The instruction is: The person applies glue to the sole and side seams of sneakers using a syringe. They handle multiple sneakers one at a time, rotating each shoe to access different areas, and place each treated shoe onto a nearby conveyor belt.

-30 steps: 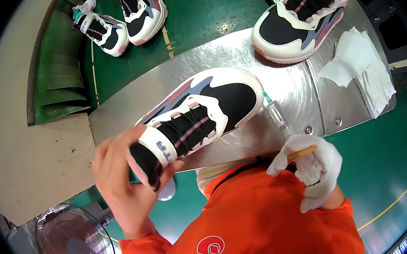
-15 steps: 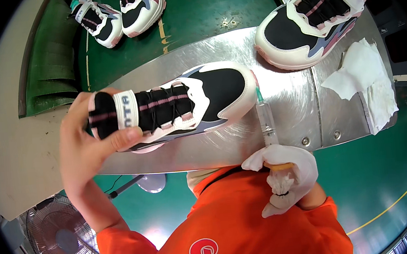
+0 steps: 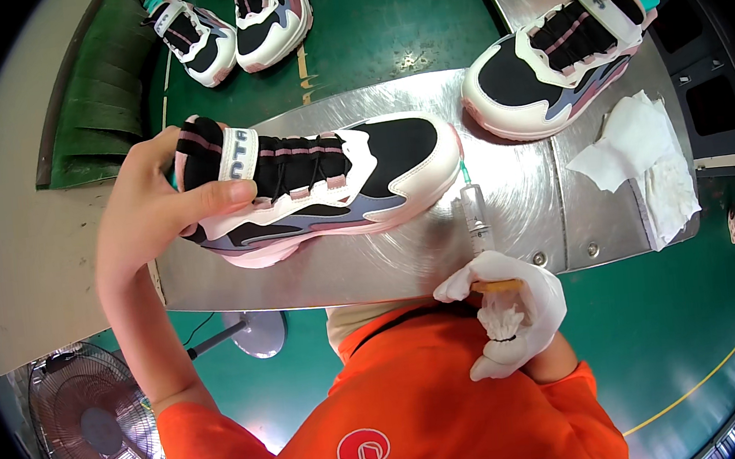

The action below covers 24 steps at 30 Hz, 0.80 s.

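Observation:
My left hand [image 3: 139,203] is closed round the heel and ankle collar of a sneaker [image 3: 395,149]. The shoe is black, white, grey-blue and pink; its toe points right, and one side and the pink sole edge face me. In a white glove, my right hand [image 3: 545,305] grips a clear syringe [image 3: 475,210] with a thin green tip. That tip is at the sole edge by the toe; whether it touches is too small to tell. A wad of white cloth tied with a dark band [image 3: 502,323] hangs at the same hand.
A matching sneaker [image 3: 508,83] stands at the right of the metal table [image 3: 371,269], near white cloths [image 3: 634,146]. Two more sneakers [image 3: 274,39] rest on the green surface behind, beside a green flap curtain [image 3: 103,104]. A floor fan [image 3: 94,424] stands lower left.
My left hand has tilted the sneaker, so more of its side and sole edge shows. The syringe stays by the toe. The whole view has shifted slightly.

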Each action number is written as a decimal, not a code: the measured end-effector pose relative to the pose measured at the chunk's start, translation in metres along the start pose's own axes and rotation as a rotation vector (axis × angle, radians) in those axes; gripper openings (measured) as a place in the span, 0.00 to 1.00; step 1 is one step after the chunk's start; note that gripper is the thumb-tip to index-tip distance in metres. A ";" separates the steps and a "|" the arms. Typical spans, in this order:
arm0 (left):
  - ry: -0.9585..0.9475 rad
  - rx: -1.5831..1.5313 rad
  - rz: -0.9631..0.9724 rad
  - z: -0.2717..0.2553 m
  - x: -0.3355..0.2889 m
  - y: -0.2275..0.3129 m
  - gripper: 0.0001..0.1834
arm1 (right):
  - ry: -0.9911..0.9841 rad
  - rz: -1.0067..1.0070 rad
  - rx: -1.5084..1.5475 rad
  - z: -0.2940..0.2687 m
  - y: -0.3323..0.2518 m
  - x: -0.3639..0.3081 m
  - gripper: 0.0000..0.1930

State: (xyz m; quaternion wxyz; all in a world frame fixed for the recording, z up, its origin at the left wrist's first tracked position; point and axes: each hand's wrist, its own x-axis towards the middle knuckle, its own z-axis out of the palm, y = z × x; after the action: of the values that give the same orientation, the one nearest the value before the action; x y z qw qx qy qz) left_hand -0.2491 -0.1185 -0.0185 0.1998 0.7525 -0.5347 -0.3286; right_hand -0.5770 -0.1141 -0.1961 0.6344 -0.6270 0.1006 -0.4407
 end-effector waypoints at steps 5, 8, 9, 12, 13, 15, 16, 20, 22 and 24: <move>0.055 0.130 0.022 0.002 -0.010 0.004 0.29 | 0.047 -0.005 0.185 0.004 0.002 -0.008 0.45; 0.119 0.158 0.105 0.017 -0.020 0.011 0.26 | 0.079 -0.071 0.223 -0.005 0.000 -0.019 0.47; 0.112 0.221 0.118 0.017 -0.022 0.010 0.28 | 0.092 -0.108 0.204 -0.009 -0.001 -0.023 0.48; -0.134 0.497 0.383 0.014 -0.027 0.023 0.40 | 0.215 -0.193 0.028 -0.025 -0.008 -0.037 0.52; -0.260 0.473 0.432 0.004 -0.018 0.026 0.45 | 0.285 -0.176 0.040 -0.028 -0.012 -0.041 0.52; -0.509 0.403 0.518 -0.021 0.010 0.028 0.54 | 0.392 -0.142 -0.023 -0.034 -0.017 -0.045 0.50; -0.565 0.392 0.458 -0.021 0.028 0.036 0.57 | 0.484 -0.076 -0.083 -0.036 -0.022 -0.048 0.50; -0.707 0.519 0.458 0.054 0.105 0.058 0.38 | 0.748 0.132 -0.324 -0.055 -0.049 -0.053 0.45; -1.062 0.440 0.412 0.098 0.120 0.061 0.41 | 0.928 0.235 -0.274 -0.057 -0.062 -0.039 0.41; -0.911 0.442 0.391 0.107 0.109 0.063 0.41 | 0.941 0.428 -0.332 -0.065 -0.077 -0.032 0.39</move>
State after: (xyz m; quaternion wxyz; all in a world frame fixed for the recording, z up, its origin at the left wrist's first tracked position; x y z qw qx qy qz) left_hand -0.3439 -0.2368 -0.0835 -0.1575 0.4443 -0.7537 -0.4580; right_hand -0.6737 -0.1248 -0.1547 0.4887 -0.4194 0.5675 -0.5130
